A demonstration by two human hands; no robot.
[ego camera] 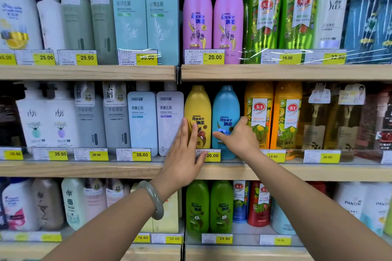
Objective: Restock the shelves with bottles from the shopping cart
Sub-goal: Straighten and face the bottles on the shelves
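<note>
A blue Rejoice bottle [225, 108] stands upright on the middle shelf [106, 169], beside a yellow Rejoice bottle [197, 110]. My right hand [238, 136] wraps around the lower part of the blue bottle, thumb across its front and fingers on its right side. My left hand [184, 155] is flat with fingers straight, held in front of the yellow bottle's lower left; whether it touches the bottle I cannot tell. A pale green bangle [154, 199] sits on my left wrist. The shopping cart is out of view.
Orange bottles [273, 116] stand just right of the blue one, a lilac pump bottle [169, 121] left of the yellow one. The upper shelf [275, 72] holds pink and green bottles; the lower shelf holds green Rejoice bottles [209, 205]. Yellow price tags line each edge.
</note>
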